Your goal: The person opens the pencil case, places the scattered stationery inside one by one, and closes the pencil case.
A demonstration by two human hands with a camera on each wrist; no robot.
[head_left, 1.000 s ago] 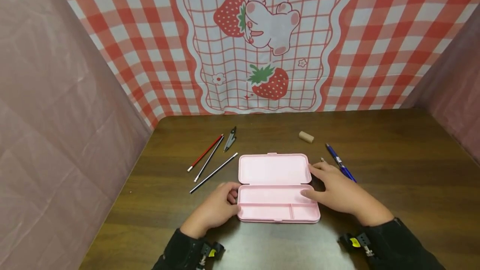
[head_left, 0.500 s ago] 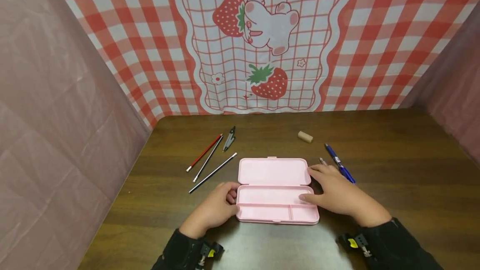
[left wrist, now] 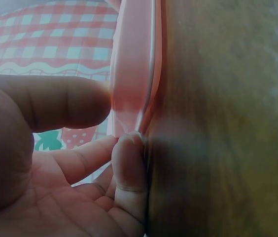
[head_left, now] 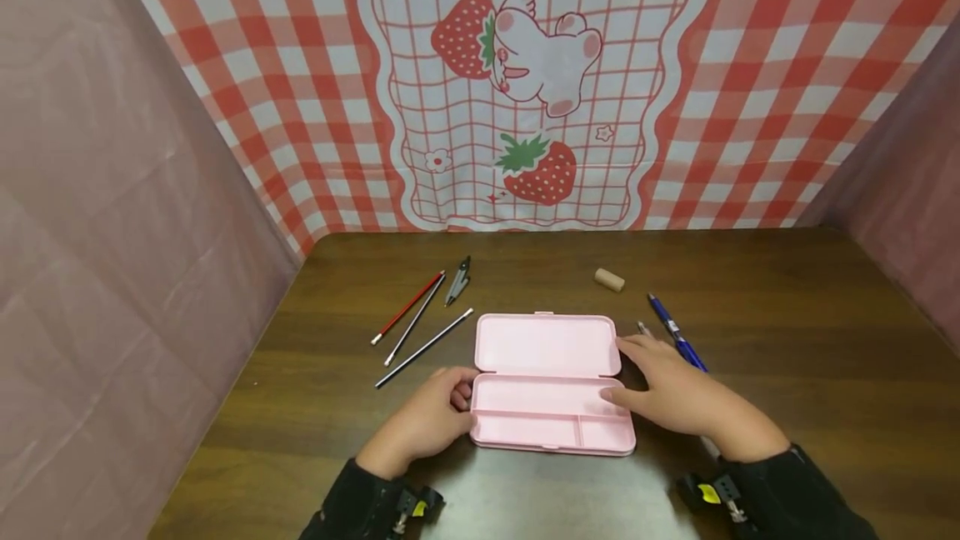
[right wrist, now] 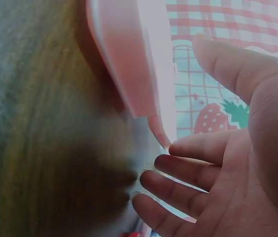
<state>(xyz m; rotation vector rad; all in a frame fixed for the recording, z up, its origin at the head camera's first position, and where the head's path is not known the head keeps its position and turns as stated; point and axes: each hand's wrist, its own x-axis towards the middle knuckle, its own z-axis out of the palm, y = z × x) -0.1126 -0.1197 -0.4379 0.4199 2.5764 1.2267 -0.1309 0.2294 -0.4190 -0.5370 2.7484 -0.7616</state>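
Softly pink three-compartment pencil case (head_left: 551,394), lid (head_left: 546,345) open.

Case (head_left: 525,394) showing plain pale pink at lower centre, pencil (head_left: 408,307) showing red left of centre, pen (head_left: 677,331) showing blue right of centre, counter (head_left: 795,315) bearing brown wood grain, cloth (head_left: 757,90) displaying red-and-white checks across the top

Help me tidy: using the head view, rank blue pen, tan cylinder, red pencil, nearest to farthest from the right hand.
1. Blue pen: by the right hand.
2. Tan cylinder: beyond the pencil case.
3. Red pencil: left of the case.
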